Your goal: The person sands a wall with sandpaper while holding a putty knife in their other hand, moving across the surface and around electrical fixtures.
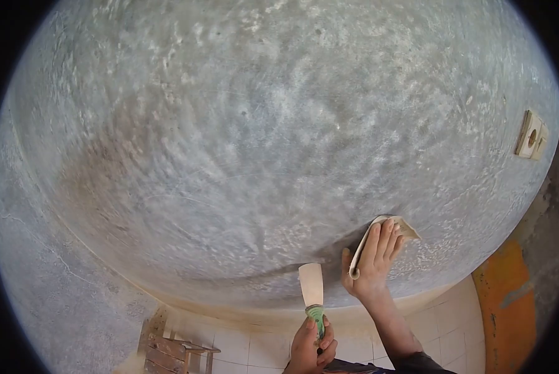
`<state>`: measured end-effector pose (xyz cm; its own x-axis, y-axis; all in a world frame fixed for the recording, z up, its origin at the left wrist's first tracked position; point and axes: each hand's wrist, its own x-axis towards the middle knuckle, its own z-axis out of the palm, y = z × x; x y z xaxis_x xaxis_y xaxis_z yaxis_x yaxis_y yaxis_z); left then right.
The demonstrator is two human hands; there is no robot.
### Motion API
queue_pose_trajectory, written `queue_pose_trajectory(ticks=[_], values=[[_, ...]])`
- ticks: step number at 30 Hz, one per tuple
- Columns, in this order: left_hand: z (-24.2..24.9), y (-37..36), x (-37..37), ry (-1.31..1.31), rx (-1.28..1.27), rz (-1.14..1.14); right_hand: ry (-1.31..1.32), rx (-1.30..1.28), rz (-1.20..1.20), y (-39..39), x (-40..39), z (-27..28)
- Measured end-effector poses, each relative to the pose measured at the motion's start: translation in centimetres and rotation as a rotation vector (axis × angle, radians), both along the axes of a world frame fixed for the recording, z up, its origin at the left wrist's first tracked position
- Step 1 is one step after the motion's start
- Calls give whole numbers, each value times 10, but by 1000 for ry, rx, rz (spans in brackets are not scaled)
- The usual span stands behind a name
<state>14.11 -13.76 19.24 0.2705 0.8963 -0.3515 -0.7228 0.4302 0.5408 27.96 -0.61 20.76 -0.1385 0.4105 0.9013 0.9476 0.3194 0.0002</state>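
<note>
My left hand is wrapped round the green handle of a putty knife at the bottom centre. The knife's wide pale blade points up, in front of the lower part of a mottled grey wall. To the right, my right hand presses a folded beige sheet against the wall. Its fingers point up over the sheet, and the thumb is at the sheet's left side. The sheet's surface against the wall is hidden.
A socket and switch plate is on the wall at the far right. Low on the left stands a wooden stool or chair on white floor tiles. An orange surface shows at the lower right.
</note>
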Motion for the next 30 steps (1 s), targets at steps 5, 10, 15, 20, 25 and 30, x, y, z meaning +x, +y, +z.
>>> queue_pose_trajectory(ticks=[5, 10, 15, 20, 25, 30], values=[[-14, 5, -31, -45, 84, -122, -49, -68, 28, -3, -26, -38], [-21, 16, -76, 20, 213, -214, 75, -77, -24, 3, -45, 29], [-24, 29, -144, 14, 286, -195, 172, 33, -86, 10, -94, 11], [-28, 41, -210, 93, 344, -146, 150, -26, -81, 14, -177, -97], [-31, 50, -266, 111, 355, -126, 256, -13, -92, 11, -197, 46], [-33, 50, -297, 86, 371, -123, 175, 37, -147, 19, -239, 12]])
